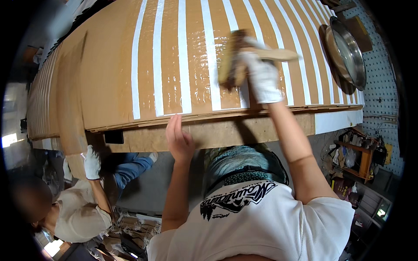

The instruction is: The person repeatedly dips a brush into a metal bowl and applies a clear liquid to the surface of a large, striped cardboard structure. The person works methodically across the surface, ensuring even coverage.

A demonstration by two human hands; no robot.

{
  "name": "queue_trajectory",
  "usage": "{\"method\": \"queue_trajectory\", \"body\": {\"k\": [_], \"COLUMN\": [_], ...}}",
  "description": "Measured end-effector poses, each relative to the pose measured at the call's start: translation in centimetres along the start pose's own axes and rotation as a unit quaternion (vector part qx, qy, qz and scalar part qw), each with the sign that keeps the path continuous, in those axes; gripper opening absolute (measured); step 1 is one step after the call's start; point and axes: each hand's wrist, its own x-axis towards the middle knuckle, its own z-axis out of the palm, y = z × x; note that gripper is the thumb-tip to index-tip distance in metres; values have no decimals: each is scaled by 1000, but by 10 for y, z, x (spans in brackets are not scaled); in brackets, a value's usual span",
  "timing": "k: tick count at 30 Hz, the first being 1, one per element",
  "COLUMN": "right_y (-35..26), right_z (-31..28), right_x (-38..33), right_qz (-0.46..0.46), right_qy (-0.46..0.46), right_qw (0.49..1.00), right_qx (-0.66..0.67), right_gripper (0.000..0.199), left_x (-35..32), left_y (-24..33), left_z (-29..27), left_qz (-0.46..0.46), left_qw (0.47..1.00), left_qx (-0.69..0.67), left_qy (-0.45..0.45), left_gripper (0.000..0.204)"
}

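Observation:
My right hand (261,78), in a white glove, grips a wide brush (229,61) with a pale wooden handle. Motion smears the brush, and its bristles lie against the brown cardboard sheets (196,56). Wet, glossy streaks cover the cardboard between long white strips (184,65). Bare and lower down, my left hand (179,141) rests its stretched fingertips on the near edge of the cardboard stack, holding nothing.
A steel basin (348,54) with pale liquid stands at the far right. To my left, a co-worker's gloved hand (92,163) is at a narrow cardboard piece (72,100). Shelves of clutter (355,161) stand by a perforated wall panel (381,87) on the right.

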Motion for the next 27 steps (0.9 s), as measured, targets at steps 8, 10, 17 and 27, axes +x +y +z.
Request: {"method": "queue_trajectory", "body": {"k": [8, 10, 17, 27], "right_y": [-91, -33, 119, 86], "right_z": [24, 12, -101, -10], "right_x": [-8, -31, -71, -41], "right_qz": [115, 155, 292, 95], "right_qy": [-220, -142, -3, -81], "right_qw": [921, 907, 937, 965], "right_qx": [299, 364, 191, 232], "right_gripper": [24, 29, 35, 33], "left_x": [-1, 0, -7, 7], "left_y": [-21, -16, 1, 132], "left_z": [10, 7, 2, 93], "left_qz": [-5, -7, 1, 62], "left_qw": [997, 997, 997, 995], "left_qx": [73, 79, 61, 28], "left_qy": [-14, -24, -53, -71], "left_gripper": [60, 58, 63, 55]}}
